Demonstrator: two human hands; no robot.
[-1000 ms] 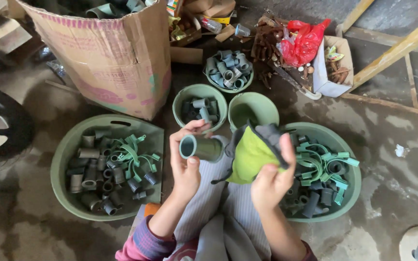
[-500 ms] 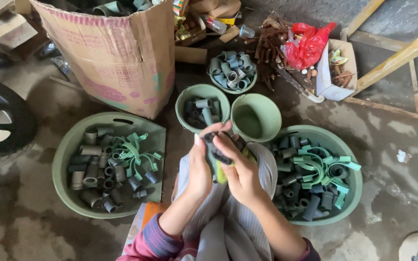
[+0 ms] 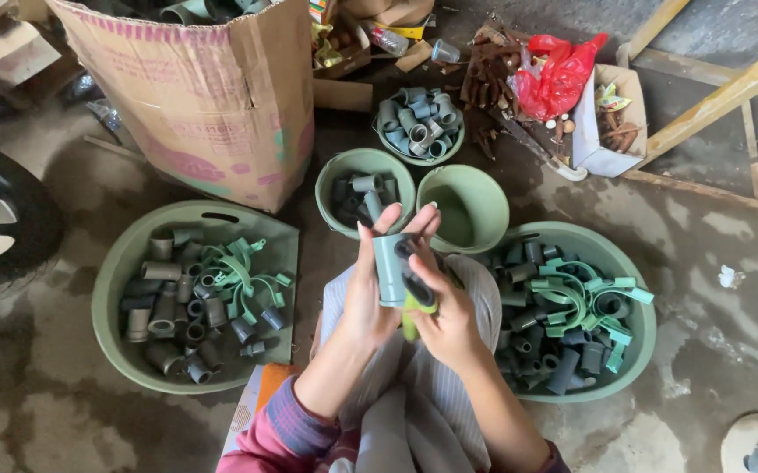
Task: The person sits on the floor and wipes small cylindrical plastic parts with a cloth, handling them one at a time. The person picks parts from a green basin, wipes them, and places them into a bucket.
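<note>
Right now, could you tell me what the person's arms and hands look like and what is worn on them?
Both hands are bare, without gloves, rings or a watch. The left hand leads to a bare forearm, with a pink and dark purple striped sleeve pushed up near the elbow. The right hand also has a bare forearm; its sleeve barely shows at the picture's bottom edge.

head cam | looks straight down | close above hands [image 3: 405, 298]

Upright grey-green pipe fitting [image 3: 389, 267], yellow-green and dark cloth [image 3: 416, 293] pressed against it.
</note>
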